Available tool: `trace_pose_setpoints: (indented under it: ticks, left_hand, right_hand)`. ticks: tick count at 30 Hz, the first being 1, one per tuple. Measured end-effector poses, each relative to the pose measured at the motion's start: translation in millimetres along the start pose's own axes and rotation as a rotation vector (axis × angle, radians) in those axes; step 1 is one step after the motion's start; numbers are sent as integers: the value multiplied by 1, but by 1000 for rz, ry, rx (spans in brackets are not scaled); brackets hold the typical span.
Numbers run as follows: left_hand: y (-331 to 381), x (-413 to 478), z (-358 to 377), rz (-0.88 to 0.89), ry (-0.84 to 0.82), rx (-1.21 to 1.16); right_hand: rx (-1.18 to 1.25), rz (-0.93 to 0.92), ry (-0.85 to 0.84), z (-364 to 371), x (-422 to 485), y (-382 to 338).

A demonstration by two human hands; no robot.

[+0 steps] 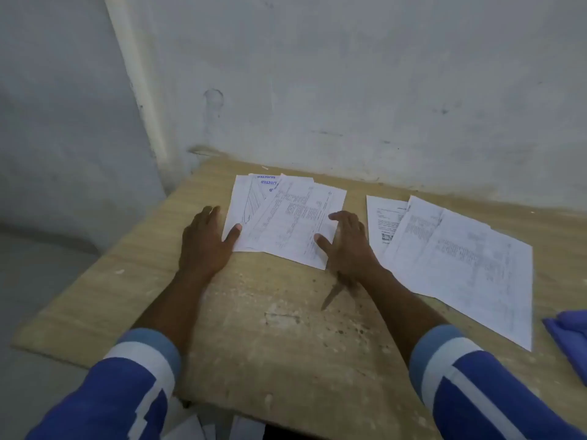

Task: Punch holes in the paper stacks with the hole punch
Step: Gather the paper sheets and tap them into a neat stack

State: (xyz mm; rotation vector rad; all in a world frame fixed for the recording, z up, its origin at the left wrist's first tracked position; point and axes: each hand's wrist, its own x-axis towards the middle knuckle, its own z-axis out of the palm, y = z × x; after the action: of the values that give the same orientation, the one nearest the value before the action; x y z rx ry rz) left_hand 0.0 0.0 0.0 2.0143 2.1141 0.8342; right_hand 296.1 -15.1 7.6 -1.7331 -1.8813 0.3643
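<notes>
A loose stack of printed white sheets (286, 217) lies fanned out on the wooden table (254, 328) near its far edge. My left hand (206, 242) rests flat at the stack's left side, thumb on the paper. My right hand (346, 246) rests at the stack's right side, fingers spread, thumb on the top sheet. A second stack of printed sheets (457, 265) lies to the right, untouched. A thin pointed object (332, 295) sticks out from under my right wrist; it is blurred. No hole punch shows in view.
A blue cloth or folder (568, 338) lies at the table's right edge. A grey wall stands right behind the table. The table's left edge drops to the floor. More paper (203, 430) shows below the table's front edge.
</notes>
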Motion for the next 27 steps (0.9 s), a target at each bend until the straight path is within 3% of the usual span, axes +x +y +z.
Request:
trace_pose_setpoints:
  ticks: [6,27]
  left_hand:
    - [-2,8,12,5,-114,240]
    - [-2,9,12,-15,-149,285]
  right_hand:
    - [-75,95,141,23,0,7]
    - [-189,49,-39,33,49,3]
